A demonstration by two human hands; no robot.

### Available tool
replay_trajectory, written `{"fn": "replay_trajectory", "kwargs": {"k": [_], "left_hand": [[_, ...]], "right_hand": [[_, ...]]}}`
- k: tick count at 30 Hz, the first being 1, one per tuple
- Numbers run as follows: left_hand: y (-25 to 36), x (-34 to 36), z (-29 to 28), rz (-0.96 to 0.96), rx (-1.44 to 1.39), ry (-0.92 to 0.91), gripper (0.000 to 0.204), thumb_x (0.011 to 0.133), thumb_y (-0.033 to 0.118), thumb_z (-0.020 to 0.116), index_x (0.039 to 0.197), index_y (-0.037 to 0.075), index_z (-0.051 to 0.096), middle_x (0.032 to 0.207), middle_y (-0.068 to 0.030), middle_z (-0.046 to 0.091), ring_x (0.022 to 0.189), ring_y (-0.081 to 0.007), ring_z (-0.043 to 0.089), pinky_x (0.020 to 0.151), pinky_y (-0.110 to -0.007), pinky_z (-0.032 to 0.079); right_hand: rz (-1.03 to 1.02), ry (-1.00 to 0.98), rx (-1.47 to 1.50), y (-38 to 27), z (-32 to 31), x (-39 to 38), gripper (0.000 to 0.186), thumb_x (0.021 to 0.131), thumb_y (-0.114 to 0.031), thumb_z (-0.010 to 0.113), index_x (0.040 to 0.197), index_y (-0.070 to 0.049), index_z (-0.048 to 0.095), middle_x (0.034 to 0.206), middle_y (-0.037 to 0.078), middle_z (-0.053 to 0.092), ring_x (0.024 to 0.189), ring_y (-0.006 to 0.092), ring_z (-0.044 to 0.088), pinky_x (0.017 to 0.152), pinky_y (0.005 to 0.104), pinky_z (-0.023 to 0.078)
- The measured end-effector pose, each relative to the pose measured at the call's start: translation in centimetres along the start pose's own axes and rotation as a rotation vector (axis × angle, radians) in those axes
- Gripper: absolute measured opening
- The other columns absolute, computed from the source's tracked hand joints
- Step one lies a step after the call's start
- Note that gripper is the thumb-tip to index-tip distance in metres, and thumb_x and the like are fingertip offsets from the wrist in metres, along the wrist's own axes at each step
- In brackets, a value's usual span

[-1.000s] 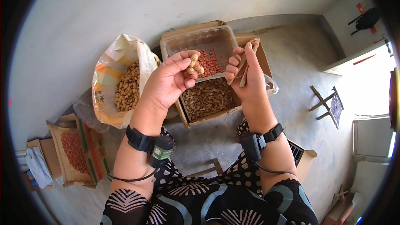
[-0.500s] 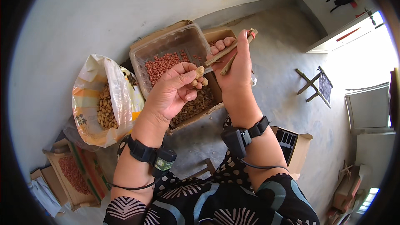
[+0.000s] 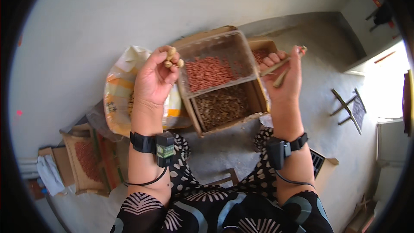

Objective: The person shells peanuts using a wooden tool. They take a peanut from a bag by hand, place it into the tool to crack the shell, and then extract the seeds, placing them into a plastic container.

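My left hand (image 3: 151, 80) is closed around a few unshelled peanuts (image 3: 171, 57), raised above the white-and-yellow plastic bag (image 3: 118, 80). More peanuts in the bag are partly hidden behind my forearm. To the right, my right hand (image 3: 288, 80) grips a pair of wooden stick tongs (image 3: 276, 66), its two legs apart and a red tie at the top end. Between my hands a clear plastic bin (image 3: 228, 43) holds red peanut kernels (image 3: 209, 72). Below it, a cardboard box (image 3: 264, 97) contains broken peanut shells (image 3: 222, 107).
Another cardboard box (image 3: 261, 44) with kernels stands behind my right hand. At the lower left lies a shallow carton (image 3: 103, 187) of red kernels. A folding stool (image 3: 354, 110) stands on the floor at the right. The wall (image 3: 108, 17) rises behind the bag.
My hands have moved apart: the left, with its peanuts, away from the tongs toward the bag; the right outward with the tongs. The view has shifted, so the bin and shells now show more fully.
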State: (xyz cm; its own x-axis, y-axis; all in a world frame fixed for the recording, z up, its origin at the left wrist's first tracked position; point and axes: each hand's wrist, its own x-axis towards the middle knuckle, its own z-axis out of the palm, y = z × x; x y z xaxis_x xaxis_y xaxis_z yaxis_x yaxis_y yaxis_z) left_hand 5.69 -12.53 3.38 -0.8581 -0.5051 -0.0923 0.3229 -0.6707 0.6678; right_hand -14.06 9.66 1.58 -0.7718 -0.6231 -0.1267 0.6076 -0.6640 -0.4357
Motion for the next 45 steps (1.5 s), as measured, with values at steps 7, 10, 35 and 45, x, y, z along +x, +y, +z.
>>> {"fn": "replay_trajectory", "kwargs": {"k": [7,10,35,45], "left_hand": [[7.0,-4.3,-7.5,0.224,0.176,0.327,0.013,0.084,0.011,0.06,0.093,0.002,0.06,0.078,-0.0088,0.06,0.071,-0.0154,0.058,0.049,-0.022,0.04],[7.3,-4.8,-8.7,0.245,0.294,0.538,0.017,0.084,0.013,0.061,0.097,0.003,0.059,0.084,-0.0074,0.063,0.077,-0.0164,0.058,0.067,-0.027,0.045],[-2.5,-1.4,1.8,-0.03,0.429,-0.039,0.021,0.083,0.0,0.063,0.104,0.002,0.058,0.097,-0.0077,0.065,0.081,-0.014,0.062,0.075,-0.027,0.05],[-10.3,-0.4,7.8,-0.232,0.168,-0.16,0.019,0.081,-0.003,0.064,0.098,0.003,0.06,0.096,-0.0075,0.066,0.085,-0.0169,0.063,0.081,-0.031,0.053]], "right_hand": [[0.011,0.045,-0.039,1.1,0.7,-0.7,0.038,0.096,-0.042,0.054,0.076,-0.011,0.046,0.07,0.001,0.043,0.065,0.0154,0.041,0.06,0.0293,0.037],[0.017,0.058,-0.051,1.6,0.9,-1.0,0.038,0.095,-0.041,0.055,0.076,-0.01,0.046,0.07,0.001,0.043,0.065,0.0153,0.041,0.06,0.0287,0.038],[-0.074,0.046,-0.1,2.1,1.1,-0.3,0.04,0.096,-0.047,0.051,0.081,-0.01,0.046,0.07,0.006,0.052,0.066,0.0195,0.055,0.06,0.0337,0.047],[-0.242,0.163,-0.232,1.5,3.5,-1.1,0.041,0.095,-0.046,0.052,0.076,-0.011,0.044,0.071,0.002,0.046,0.065,0.0164,0.047,0.061,0.0317,0.042]]}}
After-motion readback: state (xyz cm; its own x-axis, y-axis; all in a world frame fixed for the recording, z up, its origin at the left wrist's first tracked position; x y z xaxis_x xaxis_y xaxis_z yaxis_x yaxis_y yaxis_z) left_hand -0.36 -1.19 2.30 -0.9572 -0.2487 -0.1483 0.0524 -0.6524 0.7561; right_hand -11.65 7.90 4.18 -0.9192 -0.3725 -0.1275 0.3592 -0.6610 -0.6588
